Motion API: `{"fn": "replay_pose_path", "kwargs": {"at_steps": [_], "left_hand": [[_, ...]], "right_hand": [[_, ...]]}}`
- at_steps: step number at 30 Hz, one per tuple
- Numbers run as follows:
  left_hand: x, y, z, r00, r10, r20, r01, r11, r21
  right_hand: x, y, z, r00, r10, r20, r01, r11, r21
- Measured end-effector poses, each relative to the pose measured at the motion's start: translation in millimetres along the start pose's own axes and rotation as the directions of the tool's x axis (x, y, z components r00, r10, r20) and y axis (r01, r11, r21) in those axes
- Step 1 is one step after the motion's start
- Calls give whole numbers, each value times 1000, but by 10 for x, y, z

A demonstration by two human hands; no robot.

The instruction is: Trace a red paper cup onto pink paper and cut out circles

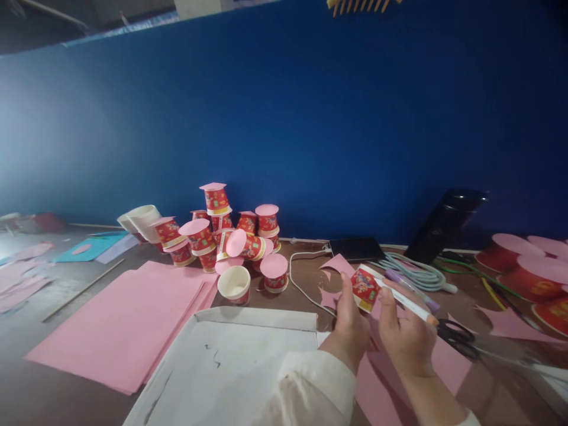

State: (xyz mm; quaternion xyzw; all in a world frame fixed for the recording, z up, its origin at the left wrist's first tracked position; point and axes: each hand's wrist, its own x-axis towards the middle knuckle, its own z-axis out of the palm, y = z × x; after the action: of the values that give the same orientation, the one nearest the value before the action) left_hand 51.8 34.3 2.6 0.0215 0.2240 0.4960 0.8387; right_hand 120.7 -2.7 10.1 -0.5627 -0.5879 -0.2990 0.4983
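Observation:
My left hand (351, 325) is closed around a red printed paper cup (364, 290), held tilted above some pink paper. Beside it, my right hand (409, 340) grips a white marker (410, 305) with an orange end, its other end reaching the cup's side. Whether the marker touches the cup I cannot tell. Under and around both hands lie sheets of pink paper (450, 364). A pair of black-handled scissors (457, 337) rests just right of my right hand. Pink offcuts (331, 297) lie behind my left hand.
Several red cups with pink paper discs stand stacked or lie tumbled (199, 236) at the back. One upright white-lined cup (234, 285) is near a white box lid (248, 367). Left lies a pink paper stack (124, 319). A cable coil (410, 269) and black bottle (444, 228) are behind.

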Motion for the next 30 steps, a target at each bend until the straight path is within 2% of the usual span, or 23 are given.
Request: {"fn": "replay_pose_path", "kwargs": {"at_steps": [4,14,21,30], "left_hand": [[-12,0,-21,996,-21,81,17,999,43],[46,-22,-51,997,-24,69,22,999,32],[-19,15,16,996,-32,85,32,999,1],[-23,30,36,996,-10,93,7,1000,28]], "right_hand": [[-12,-4,-5,1000,14,12,-14,1000,-8],[-29,16,-3,1000,1,12,-1,1000,-16],[-38,0,-2,1000,-12,2,13,998,-55],[-58,-13,-18,997,63,42,-62,998,-26]]}}
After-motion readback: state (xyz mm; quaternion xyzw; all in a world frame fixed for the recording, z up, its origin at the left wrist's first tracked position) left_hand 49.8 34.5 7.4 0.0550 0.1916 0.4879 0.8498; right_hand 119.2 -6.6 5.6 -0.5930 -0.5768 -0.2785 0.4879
